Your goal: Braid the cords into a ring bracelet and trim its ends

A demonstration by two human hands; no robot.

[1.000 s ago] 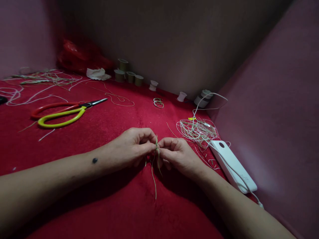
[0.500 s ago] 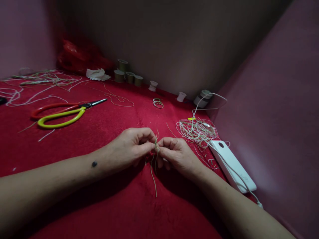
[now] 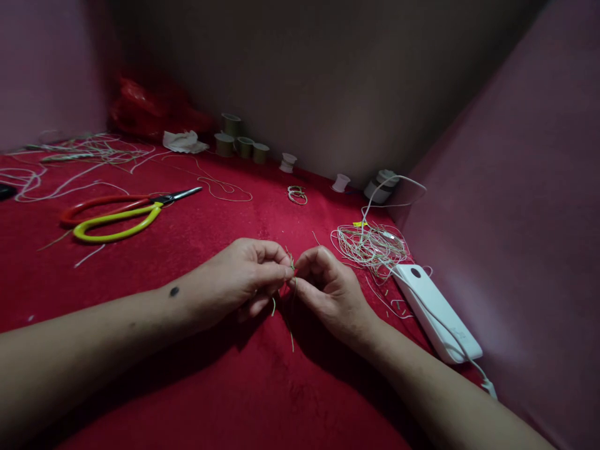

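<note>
Though the thin green cord point(image 3: 292, 264) my left hand point(image 3: 247, 273) pinches looks knotted, its ends hang loose, my right hand point(image 3: 338, 299) half-curled, its hold unclear.

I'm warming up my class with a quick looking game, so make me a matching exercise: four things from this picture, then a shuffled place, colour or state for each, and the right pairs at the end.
Column one
1. Scissors
2. Oblong device
3. Plastic bag
4. Thin cord

Column two
A. Red, at the back left
B. Pinched in the left hand
C. One red handle, one yellow
D. White, with a dark oval at one end

Pairs: 1-C, 2-D, 3-A, 4-B
</note>
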